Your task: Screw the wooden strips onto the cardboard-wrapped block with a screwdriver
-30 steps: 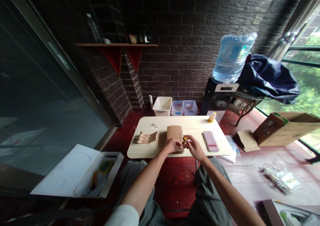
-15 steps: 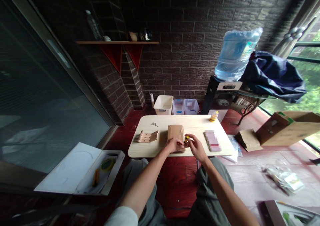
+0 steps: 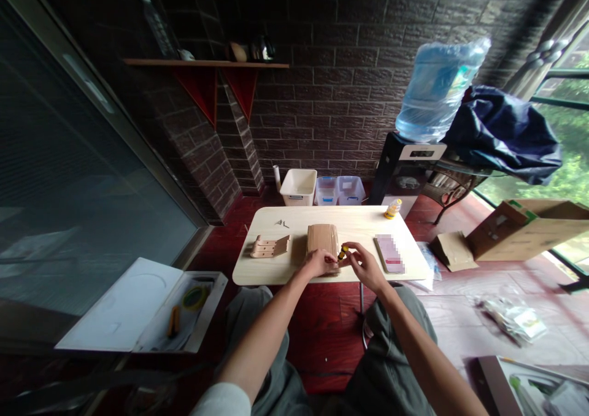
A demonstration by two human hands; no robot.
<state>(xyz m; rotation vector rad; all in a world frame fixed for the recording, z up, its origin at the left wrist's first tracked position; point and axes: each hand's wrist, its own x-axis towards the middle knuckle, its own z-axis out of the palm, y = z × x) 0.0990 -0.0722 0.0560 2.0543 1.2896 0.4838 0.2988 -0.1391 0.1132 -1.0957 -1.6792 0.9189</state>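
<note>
A brown wooden box [image 3: 323, 238] with a grooved top lies on the pale table [image 3: 243, 270], right in front of me. My left hand [image 3: 319, 264] is at its near right corner, fingers closed in a pinch; what they pinch is too small to make out. My right hand [image 3: 367, 267] grips a short yellow-and-black screwdriver [image 3: 343, 253], tilted, with its lower end by the left fingertips. To the left lies a wooden piece [image 3: 270, 246] with holes and an upturned end. Several small screws [image 3: 281, 223] are scattered behind that piece.
A phone-like slab [image 3: 389, 254], blurred out, lies on the table's right, with a yellow-capped bottle [image 3: 392, 208] behind it. Storage bins [image 3: 299, 189] stand beyond the far edge. An open white case [image 3: 202, 318] sits low at left; cardboard boxes [image 3: 519, 235] are at right.
The whole view has shifted slightly as my head moved. Both hands stay at the box's near right corner, and the screwdriver now leans a little more.
</note>
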